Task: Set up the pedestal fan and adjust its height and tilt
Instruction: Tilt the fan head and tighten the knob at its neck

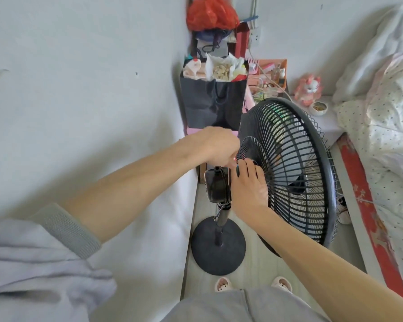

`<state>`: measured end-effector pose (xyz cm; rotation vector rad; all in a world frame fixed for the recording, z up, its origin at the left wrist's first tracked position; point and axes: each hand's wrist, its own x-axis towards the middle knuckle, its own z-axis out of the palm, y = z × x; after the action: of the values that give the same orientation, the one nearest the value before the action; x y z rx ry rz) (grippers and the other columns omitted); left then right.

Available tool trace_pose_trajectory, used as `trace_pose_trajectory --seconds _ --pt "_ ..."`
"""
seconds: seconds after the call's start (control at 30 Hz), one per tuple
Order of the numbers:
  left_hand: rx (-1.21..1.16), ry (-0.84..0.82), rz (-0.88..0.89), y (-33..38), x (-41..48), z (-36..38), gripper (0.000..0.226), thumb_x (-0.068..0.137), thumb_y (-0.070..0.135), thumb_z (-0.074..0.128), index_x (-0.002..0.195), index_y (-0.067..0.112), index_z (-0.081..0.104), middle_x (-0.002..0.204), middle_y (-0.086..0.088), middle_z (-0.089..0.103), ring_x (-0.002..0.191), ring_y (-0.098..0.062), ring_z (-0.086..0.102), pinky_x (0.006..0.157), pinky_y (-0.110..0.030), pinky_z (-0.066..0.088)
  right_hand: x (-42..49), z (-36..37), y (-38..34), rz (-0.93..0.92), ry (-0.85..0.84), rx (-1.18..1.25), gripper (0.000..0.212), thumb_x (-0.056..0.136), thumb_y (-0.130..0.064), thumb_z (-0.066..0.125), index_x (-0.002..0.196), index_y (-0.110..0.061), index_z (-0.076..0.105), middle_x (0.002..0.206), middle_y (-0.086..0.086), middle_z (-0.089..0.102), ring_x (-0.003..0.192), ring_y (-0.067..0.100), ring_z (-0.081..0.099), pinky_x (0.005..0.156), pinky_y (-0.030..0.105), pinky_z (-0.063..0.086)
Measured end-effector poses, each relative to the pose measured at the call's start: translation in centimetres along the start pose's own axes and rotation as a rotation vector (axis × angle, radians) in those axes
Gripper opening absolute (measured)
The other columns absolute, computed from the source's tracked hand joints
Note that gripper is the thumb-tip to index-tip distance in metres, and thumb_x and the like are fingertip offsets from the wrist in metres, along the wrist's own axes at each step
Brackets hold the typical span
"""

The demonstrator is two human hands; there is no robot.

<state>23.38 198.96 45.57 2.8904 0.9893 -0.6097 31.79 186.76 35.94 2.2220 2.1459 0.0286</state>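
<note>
Head view: my left hand (219, 147) and right hand (249, 187) meet at the back of the pedestal fan (289, 163), which stands on the floor in the narrow gap between the wall and the bed (393, 135).

My left fingers (232, 160) are curled down and bunched, pinching the fan at the joint just behind the hub of its grille (307, 145). The exact part they nip is hidden under them.

My right fingers (248, 169) lie close together, lightly bent, pressed against the rear wires of the grille, their tips almost touching the left ones.

Just below and to the left of both sets of fingers sits the black motor housing (216, 187). Under it the pole (222, 217) drops to the round base (218, 247), well below my fingers. The grille spreads away to the right of them, tilted towards the bed.

Beyond my fingers a black paper bag (212, 101) stands stuffed with things, and farther off a red plastic bag (209, 15) hangs. Near my feet, below the base, are two slippers (222, 284).
</note>
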Motion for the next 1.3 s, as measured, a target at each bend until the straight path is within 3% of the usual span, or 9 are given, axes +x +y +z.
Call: trace_pose_trajectory --seconds 0.2,0.4,0.5,0.6,0.7,0.8,0.9,1.07,1.3 --pt "0.173 0.318 0.107 -2.6 1.8 2.9 0.049 0.096 0.062 0.042 0.100 0.022 0.069 0.090 0.006 0.061 0.078 -0.022 0.063 0.047 -0.028 0.020 0.2 -0.1 0.8 0.024 -0.016 0.007 0.064 0.084 -0.008 0.061 0.144 -0.005 0.039 0.141 0.018 0.048 0.138 0.039 0.038 0.114 0.045 0.027" --pt "-0.649 0.415 -0.299 -2.5 3.0 11.0 0.048 0.087 0.069 0.054 0.055 0.034 0.046 0.057 0.019 0.050 0.059 -0.003 0.048 0.052 -0.022 0.028 0.5 0.5 1.4 0.020 -0.002 0.006 0.083 0.070 -0.011 0.075 0.144 -0.008 0.038 0.140 0.019 0.049 0.137 0.039 0.040 0.112 0.045 0.030" --pt "-1.097 0.467 -0.560 -0.9 3.1 15.4 0.051 0.086 0.061 0.066 0.053 0.022 0.060 0.053 0.010 0.057 0.051 -0.006 0.048 0.054 -0.026 0.040 0.8 0.8 1.4 0.008 0.010 -0.010 0.094 0.067 -0.014 0.079 0.147 -0.015 0.030 0.140 0.019 0.048 0.137 0.039 0.039 0.112 0.045 0.029" --pt "-1.487 0.490 -0.800 0.8 3.0 18.5 0.033 0.087 0.037 0.070 0.057 0.024 0.073 0.055 0.009 0.065 0.045 -0.008 0.050 0.036 -0.018 0.036 1.2 0.8 1.1 -0.018 -0.002 -0.016 0.090 0.073 -0.018 0.076 0.150 -0.022 0.029 0.144 0.019 0.043 0.140 0.040 0.033 0.113 0.045 0.024" --pt "-1.610 0.461 -0.944 1.9 3.1 20.2 0.045 0.088 0.009 0.051 0.051 0.029 0.069 0.064 -0.006 0.064 0.052 -0.026 0.041 0.040 -0.020 0.034 1.5 0.7 1.0 -0.025 0.008 -0.029 0.089 0.075 -0.019 0.075 0.150 -0.025 0.028 0.145 0.019 0.042 0.140 0.039 0.031 0.112 0.044 0.023" --pt "-1.584 0.455 -0.929 3.3 2.8 21.2 0.049 0.088 -0.005 0.042 0.049 0.021 0.055 0.057 -0.006 0.049 0.065 -0.028 0.038 0.052 -0.030 0.037 1.5 0.7 1.0 -0.032 0.021 -0.038 0.088 0.074 -0.019 0.076 0.149 -0.023 0.028 0.144 0.017 0.043 0.140 0.038 0.033 0.112 0.044 0.024" --pt "-1.488 0.407 -0.869 6.0 2.1 22.2 0.041 0.090 -0.011 0.043 0.056 0.013 0.041 0.056 -0.003 0.044 0.055 -0.022 0.037 0.045 -0.019 0.037 1.4 0.8 0.9 -0.029 0.029 -0.025 0.090 0.072 -0.018 0.077 0.148 -0.022 0.031 0.143 0.017 0.044 0.139 0.037 0.033 0.111 0.042 0.023" --pt "-1.813 0.450 -0.942 9.7 1.4 24.5 0.035 0.102 0.024 0.046 0.068 0.014 0.047 0.061 -0.002 0.046 0.056 -0.012 0.041 0.061 -0.028 0.038 1.4 1.0 0.7 -0.028 0.036 -0.041 0.090 0.069 -0.017 0.078 0.147 -0.022 0.033 0.143 0.016 0.043 0.139 0.037 0.034 0.110 0.042 0.022" --pt "-2.019 0.512 -0.898 11.4 0.8 25.2 0.023 0.104 0.032 0.050 0.093 0.016 0.062 0.065 0.007 0.058 0.063 -0.009 0.057 0.061 -0.017 0.050 1.4 1.3 0.5 -0.025 0.047 -0.033 0.092 0.067 -0.019 0.080 0.146 -0.021 0.033 0.142 0.016 0.044 0.138 0.036 0.034 0.112 0.044 0.021"
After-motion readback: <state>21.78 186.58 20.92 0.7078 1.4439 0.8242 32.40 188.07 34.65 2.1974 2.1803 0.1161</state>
